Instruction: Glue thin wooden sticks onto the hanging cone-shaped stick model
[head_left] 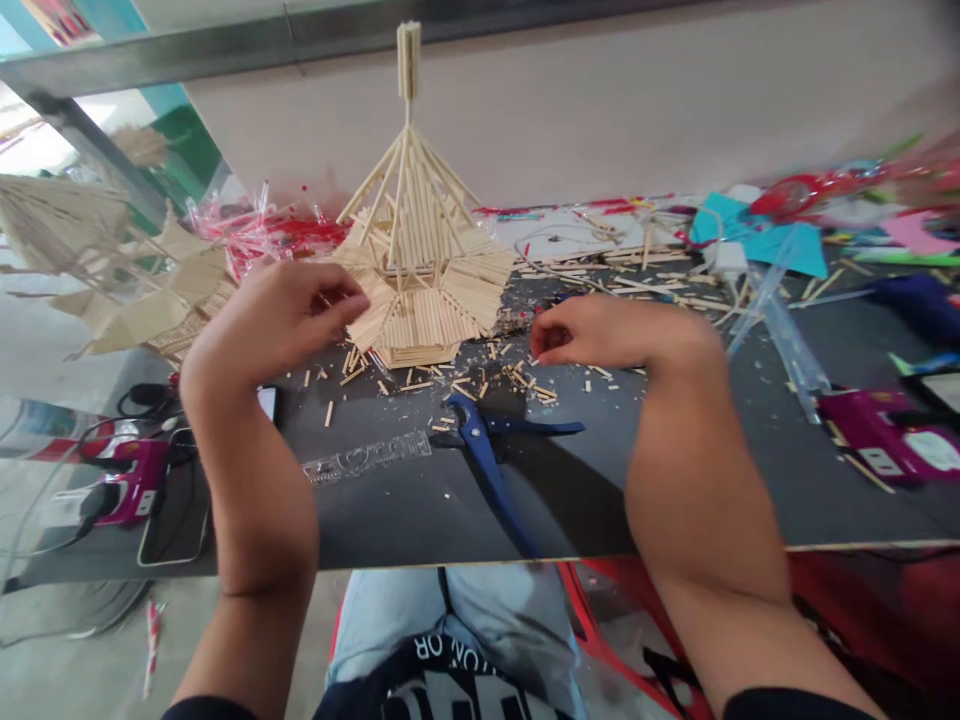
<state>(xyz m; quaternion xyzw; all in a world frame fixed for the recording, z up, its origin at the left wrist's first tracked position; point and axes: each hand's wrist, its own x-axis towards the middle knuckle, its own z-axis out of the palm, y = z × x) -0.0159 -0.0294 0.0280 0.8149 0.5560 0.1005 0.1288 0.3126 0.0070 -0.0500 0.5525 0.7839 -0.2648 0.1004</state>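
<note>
A pagoda-like model (420, 305) built from thin wooden sticks stands upright on the dark table, with a pointed roof and a bundled stick finial. My left hand (300, 310) is at the model's left side, fingers bent and thumb tip close to the fingertips. Its tips overlap the edge of the lower roof; whether they touch it I cannot tell. To the right of the model, apart from it, my right hand (574, 332) hovers over stick scraps (529, 385) with fingers curled towards the thumb. Anything held inside either hand is hidden.
Blue-handled cutters (484, 460) and a clear ruler (367, 458) lie in front. Another stick model (150, 290) stands left. Magenta power strips (135, 480) sit at both sides. Loose sticks (600, 270), blue paper (757, 235) and red-and-clear plastic wrapping (262, 230) lie behind.
</note>
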